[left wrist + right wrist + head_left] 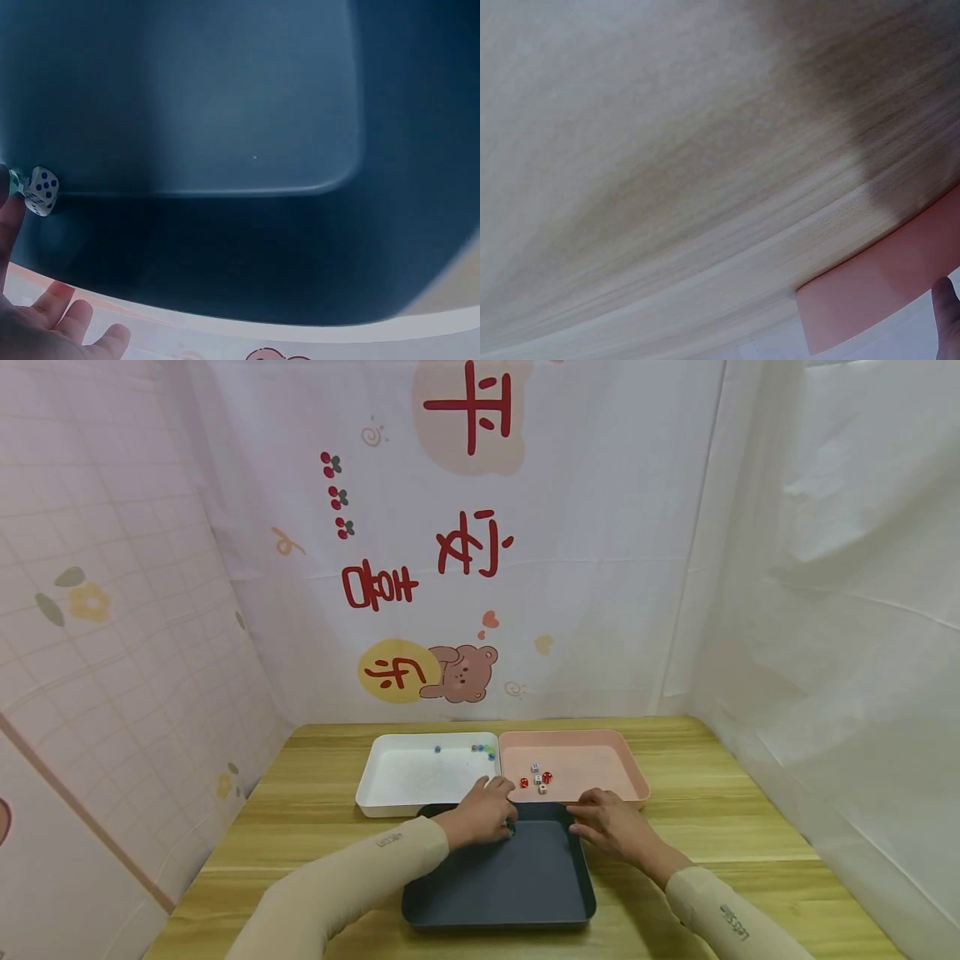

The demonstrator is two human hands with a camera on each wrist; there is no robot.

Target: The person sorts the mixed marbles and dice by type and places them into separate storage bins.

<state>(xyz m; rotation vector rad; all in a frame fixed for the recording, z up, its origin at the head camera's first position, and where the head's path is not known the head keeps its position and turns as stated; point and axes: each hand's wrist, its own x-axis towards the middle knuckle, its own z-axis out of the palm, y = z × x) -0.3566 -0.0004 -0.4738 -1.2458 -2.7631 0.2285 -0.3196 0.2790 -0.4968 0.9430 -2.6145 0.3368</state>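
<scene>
My left hand (483,812) reaches down into the far side of the dark grey tray (498,920). In the left wrist view its fingertips pinch a teal-green glass marble (15,181), partly hidden at the frame's edge. Right beside the marble is a white die (43,190) with blue dots, by the tray's inner wall. My other fingers spread over the rim. At the tray's far right corner my right hand (611,823) rests with fingers extended along the rim, holding nothing visible. One of its fingers shows near the pink tray's wall (881,289) in the right wrist view.
Behind the dark tray stand a white tray (397,812) with several glass marbles (481,748) and a pink tray (592,737) with several red and white dice (537,780). All sit on a wooden table (720,827), with fabric walls (592,568) behind and at the sides.
</scene>
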